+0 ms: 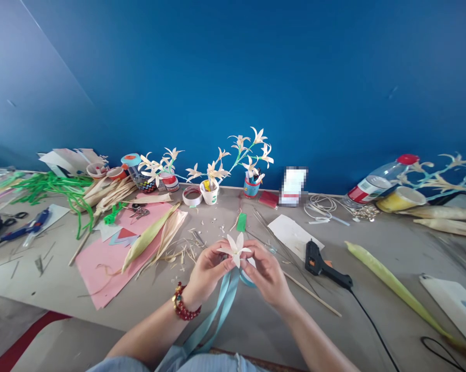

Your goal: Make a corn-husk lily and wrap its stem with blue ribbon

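A white, pointed-petalled artificial flower point(236, 250) is held up over the near middle of the grey flat surface point(139, 310), the fingers of the left hand point(210, 266) pinching it on one side and those of the right hand point(267, 271) on the other. Light-blue flat ribbon point(214, 312) hangs below it between the forearms. To the right lies a black plastic glue gun point(328, 263) near a thin wooden stick point(312, 294), and to the left a pale-green dried husk point(149, 237) rests on pink paper sheets point(96, 263).
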Demonstrator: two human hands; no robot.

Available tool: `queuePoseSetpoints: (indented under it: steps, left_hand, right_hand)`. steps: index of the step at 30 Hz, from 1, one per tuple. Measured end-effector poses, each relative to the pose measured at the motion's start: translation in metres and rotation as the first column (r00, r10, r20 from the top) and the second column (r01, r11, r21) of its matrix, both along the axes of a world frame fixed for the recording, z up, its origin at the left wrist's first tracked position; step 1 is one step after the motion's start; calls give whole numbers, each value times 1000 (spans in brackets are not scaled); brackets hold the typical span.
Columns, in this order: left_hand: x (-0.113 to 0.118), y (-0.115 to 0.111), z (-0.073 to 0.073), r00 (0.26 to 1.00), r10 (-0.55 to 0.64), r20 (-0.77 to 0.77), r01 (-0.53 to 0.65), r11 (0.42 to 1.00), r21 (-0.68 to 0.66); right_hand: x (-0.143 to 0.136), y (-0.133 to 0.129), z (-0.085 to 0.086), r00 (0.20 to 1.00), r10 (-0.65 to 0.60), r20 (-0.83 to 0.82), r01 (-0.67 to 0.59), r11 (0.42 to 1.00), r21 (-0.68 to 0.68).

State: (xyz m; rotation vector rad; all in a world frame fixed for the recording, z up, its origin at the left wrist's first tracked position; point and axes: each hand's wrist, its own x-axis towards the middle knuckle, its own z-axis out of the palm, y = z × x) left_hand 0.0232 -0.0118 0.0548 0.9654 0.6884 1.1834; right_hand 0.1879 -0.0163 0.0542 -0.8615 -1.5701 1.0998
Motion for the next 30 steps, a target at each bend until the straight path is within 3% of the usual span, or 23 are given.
queuePoseSetpoints:
  steps: [3, 6, 11, 15, 18, 22, 27, 30]
  left_hand:
    - [-1, 1, -2, 1000, 22, -15, -21, 999, 45]
    - [-1, 2, -3, 1000, -4, -19, 5, 999, 46]
    - [-3, 2, 0, 998, -60, 35, 59, 998, 30]
    - [-4, 4, -1, 997, -66, 45, 66, 998, -2]
    - [-4, 4, -1, 997, -60, 53, 59, 998, 28]
    - [-1, 3, -1, 999, -30, 41, 29, 999, 29]
    - [0, 1, -6, 999, 42, -34, -42, 999, 2]
    - [-2, 1, -9, 997, 49, -65, -47, 998, 29]
  right_hand:
    - [-2, -3, -1, 995, -81, 55, 76, 994, 79]
    - [-2, -3, -1, 997, -69, 39, 66, 996, 68]
    - [-2, 0, 0, 985, 79, -154, -97, 989, -111]
    - [-2, 0, -2, 958, 106, -267, -174, 954, -245]
    - [-2, -1, -4, 955, 113, -273, -189, 944, -270]
    - [-3, -2, -4, 987, 70, -144, -91, 986, -143]
    - [-4, -5, -4, 989, -138, 49, 132, 984, 116]
    - [-4, -6, -5, 988, -146, 45, 140, 983, 121]
